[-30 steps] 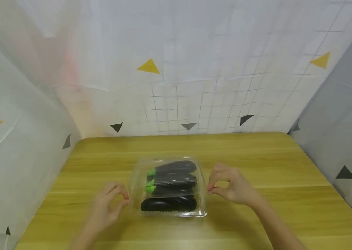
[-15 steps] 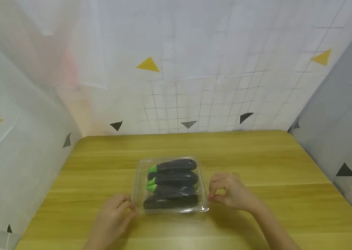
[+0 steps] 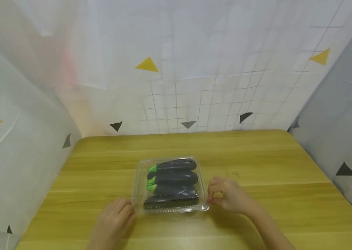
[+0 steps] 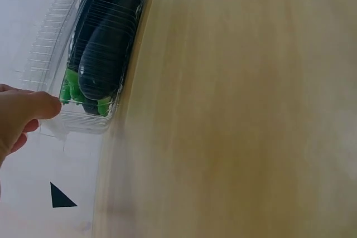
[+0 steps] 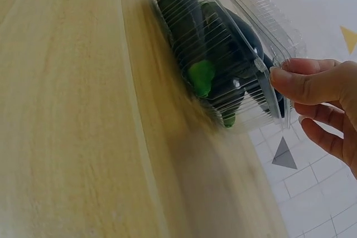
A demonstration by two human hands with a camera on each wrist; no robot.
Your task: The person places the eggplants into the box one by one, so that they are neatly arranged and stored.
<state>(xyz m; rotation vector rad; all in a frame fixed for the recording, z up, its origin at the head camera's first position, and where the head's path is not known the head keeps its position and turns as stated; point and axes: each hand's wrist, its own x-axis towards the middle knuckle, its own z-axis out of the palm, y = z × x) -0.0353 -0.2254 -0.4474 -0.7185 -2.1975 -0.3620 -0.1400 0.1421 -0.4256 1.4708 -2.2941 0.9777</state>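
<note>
A clear plastic clamshell box (image 3: pixel 136 184) with several dark eggplants (image 3: pixel 176 178) inside sits on the table. Its lid lies down over the eggplants, and their green stem ends mostly point left. At the box's near left corner, my left hand (image 3: pixel 113 220) pinches the lid's edge; in the left wrist view its thumb (image 4: pixel 44 105) lies on the rim. Opposite, my right hand (image 3: pixel 229 196) grips the right edge near the front corner. The right wrist view has thumb and index finger (image 5: pixel 307 66) pinching the rim, with a narrow gap showing between lid and base.
The wood-grain table (image 3: pixel 257 156) extends around the box on all sides. White sheeting (image 3: pixel 194 97) with grid lines and yellow and dark triangles stands behind the table and along both sides.
The lid has come down over the eggplants, its front edge lowering toward the near rim. Both hands have moved down and toward the front with it, the left also slightly rightward.
</note>
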